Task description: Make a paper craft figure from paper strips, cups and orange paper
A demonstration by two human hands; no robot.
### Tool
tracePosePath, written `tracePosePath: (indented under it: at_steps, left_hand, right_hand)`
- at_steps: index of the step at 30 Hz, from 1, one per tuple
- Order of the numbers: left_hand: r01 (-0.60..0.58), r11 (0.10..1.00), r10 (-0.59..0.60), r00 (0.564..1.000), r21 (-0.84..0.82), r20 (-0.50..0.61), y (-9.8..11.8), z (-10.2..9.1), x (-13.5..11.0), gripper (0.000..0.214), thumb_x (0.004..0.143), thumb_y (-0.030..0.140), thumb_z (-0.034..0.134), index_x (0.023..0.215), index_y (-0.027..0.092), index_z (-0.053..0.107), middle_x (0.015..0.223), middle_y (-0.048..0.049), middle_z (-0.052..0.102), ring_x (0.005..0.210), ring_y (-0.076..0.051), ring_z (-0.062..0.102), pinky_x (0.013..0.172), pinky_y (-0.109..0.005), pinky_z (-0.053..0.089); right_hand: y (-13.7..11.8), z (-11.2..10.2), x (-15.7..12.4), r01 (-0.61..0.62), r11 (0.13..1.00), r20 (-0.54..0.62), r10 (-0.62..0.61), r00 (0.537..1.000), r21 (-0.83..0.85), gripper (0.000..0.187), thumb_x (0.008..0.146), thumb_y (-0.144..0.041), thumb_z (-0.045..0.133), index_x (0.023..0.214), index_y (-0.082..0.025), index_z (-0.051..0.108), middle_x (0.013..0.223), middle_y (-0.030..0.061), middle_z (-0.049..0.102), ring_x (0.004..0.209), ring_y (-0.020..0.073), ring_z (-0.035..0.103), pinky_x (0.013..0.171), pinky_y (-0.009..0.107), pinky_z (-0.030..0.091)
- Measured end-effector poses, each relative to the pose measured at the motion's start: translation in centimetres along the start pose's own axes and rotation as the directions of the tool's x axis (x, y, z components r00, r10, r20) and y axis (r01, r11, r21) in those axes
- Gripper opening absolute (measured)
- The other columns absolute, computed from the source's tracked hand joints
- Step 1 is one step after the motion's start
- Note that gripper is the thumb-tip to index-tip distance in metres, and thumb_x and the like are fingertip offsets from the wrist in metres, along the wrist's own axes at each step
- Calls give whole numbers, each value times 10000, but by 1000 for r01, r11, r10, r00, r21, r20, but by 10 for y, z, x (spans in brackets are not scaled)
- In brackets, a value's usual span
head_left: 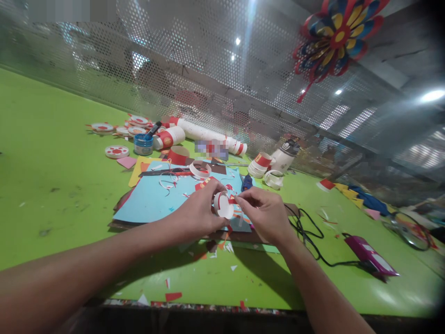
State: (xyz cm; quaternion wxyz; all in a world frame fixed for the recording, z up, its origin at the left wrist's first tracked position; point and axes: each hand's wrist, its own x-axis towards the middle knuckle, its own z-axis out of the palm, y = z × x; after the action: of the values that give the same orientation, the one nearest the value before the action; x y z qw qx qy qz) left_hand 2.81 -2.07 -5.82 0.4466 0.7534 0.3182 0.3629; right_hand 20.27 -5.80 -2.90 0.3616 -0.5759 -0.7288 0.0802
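Note:
My left hand [199,209] and my right hand [264,212] meet over a light blue paper sheet [153,199] on the green table [52,176]. Between them they hold a cut-down white and red paper cup base [223,204]. The left hand's fingers wrap round its left side. My right hand pinches a thin strip at its right rim. Both hands are closed on it.
Behind lie stacked red and white paper cups [205,134], cut cup rings [200,169], a blue paint pot [143,144], finished discs [117,151] and a white bottle [283,157]. A black cable [309,236] runs to a magenta device [371,255]. Paper scraps litter the near edge. A perforated metal screen backs the table.

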Motion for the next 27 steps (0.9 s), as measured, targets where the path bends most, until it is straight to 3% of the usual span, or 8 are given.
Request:
tracePosePath:
  at_steps: [10, 16, 21, 27]
  left_hand:
    - [4, 996, -6, 1000, 94, 22, -3, 1, 1, 420, 641, 190, 635, 1011, 201, 435, 867, -8, 571, 713, -167, 550, 619, -301, 419]
    - [11, 995, -13, 1000, 102, 25, -1, 0, 0, 401, 644, 181, 622, 999, 204, 436, 813, 4, 564, 677, -161, 546, 585, -288, 404]
    - [26, 994, -28, 999, 106, 15, 2, 1, -2, 384, 632, 168, 618, 969, 214, 437, 765, 15, 563, 651, -163, 542, 553, -275, 381]
    - [28, 994, -29, 1000, 107, 9, 0, 1, -1, 407, 617, 171, 633, 973, 219, 443, 806, 3, 578, 661, -163, 540, 561, -283, 382]
  right_hand:
    - [0, 0, 2, 41, 989, 74, -31, 997, -139, 197, 836, -239, 585, 657, -157, 588, 576, -7, 580, 527, 106, 480, 527, 228, 356]
    - [-2, -3, 1, -47, 995, 135, 58, 989, -88, 200, 840, -258, 576, 664, -163, 572, 567, 1, 608, 500, 108, 502, 512, 230, 374]
    - [-1, -1, 1, -80, 995, 109, 86, 990, -54, 145, 815, -233, 603, 687, -166, 588, 565, 0, 614, 507, 117, 534, 514, 233, 393]
    - [0, 2, 0, 12, 997, 58, -8, 998, -72, 51, 789, -182, 629, 745, -158, 620, 616, 2, 634, 526, 107, 530, 527, 224, 398]
